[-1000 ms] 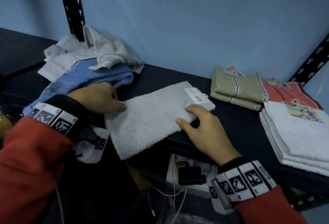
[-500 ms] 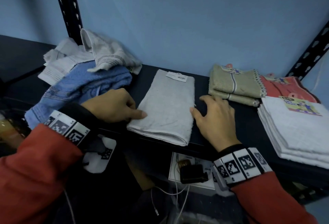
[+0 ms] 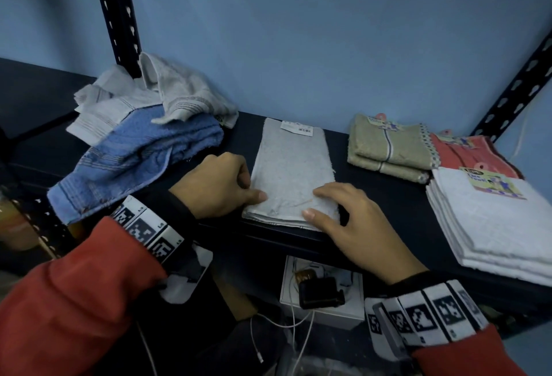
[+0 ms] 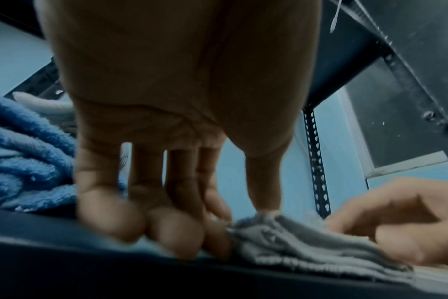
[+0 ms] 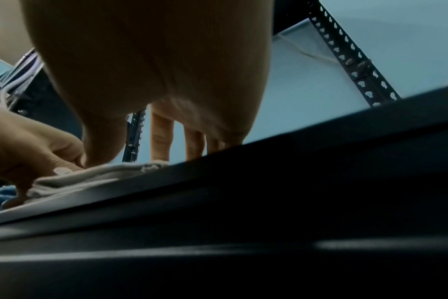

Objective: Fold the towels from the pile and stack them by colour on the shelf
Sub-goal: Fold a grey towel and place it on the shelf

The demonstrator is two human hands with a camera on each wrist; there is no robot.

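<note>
Two hands work at the near end of a grey towel (image 3: 291, 172) that lies folded into a long strip on the dark shelf (image 3: 385, 205), its far end (with a white barcode label (image 3: 296, 128)) pointing toward the blue wall. Largest of all is that shelf, running from left to right with black perforated uprights at both ends. On its left sits the unfolded pile (image 3: 143, 142): a blue towel underneath, pale grey striped ones heaped on top, one corner hanging over the front edge. On the right lie the folded stacks: a white stack (image 3: 493, 226) nearest the front, a red towel (image 3: 466, 154) behind it, and an olive stack (image 3: 391, 148) just beside the red one, well apart from the grey strip.

The left hand (image 3: 218, 187) sits at the strip's near left corner; the left wrist view shows the thumb on top of the layered edge and the fingers (image 4: 174, 236) curled down beside it, pinching that corner. The right hand (image 3: 349, 223) rests on the near right corner with its fingers spread and fairly straight, pressing the towel flat against the shelf edge rather than gripping it. Below the shelf, a white box (image 3: 322, 295) holds a small black device and trailing white cables.
</note>
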